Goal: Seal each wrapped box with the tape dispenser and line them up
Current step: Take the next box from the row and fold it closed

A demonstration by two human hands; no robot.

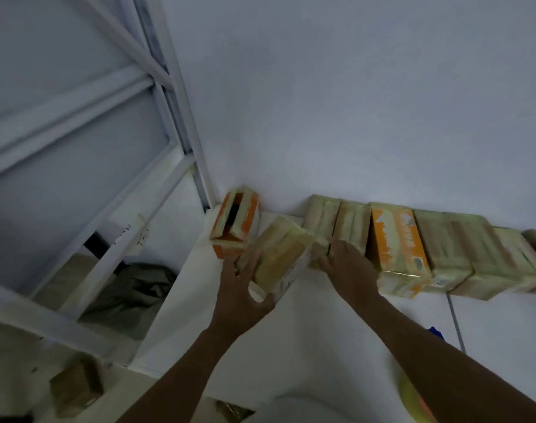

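Observation:
A tape-wrapped box (280, 254) lies tilted on the white table (291, 346), between an orange box (236, 221) in the corner and a row of several wrapped boxes (443, 251) along the wall. My left hand (240, 294) grips the tilted box at its near left end. My right hand (349, 267) lies with fingers spread against the box's right side and the first boxes (336, 221) of the row. An orange-printed box (397, 245) stands in the row. No tape dispenser is in view.
A white metal rack (108, 209) stands left of the table, with grey cloth (132, 294) under it. A brown box (77, 386) sits on the floor at bottom left. A yellow object (413, 398) and a blue item (436, 331) lie near my right arm.

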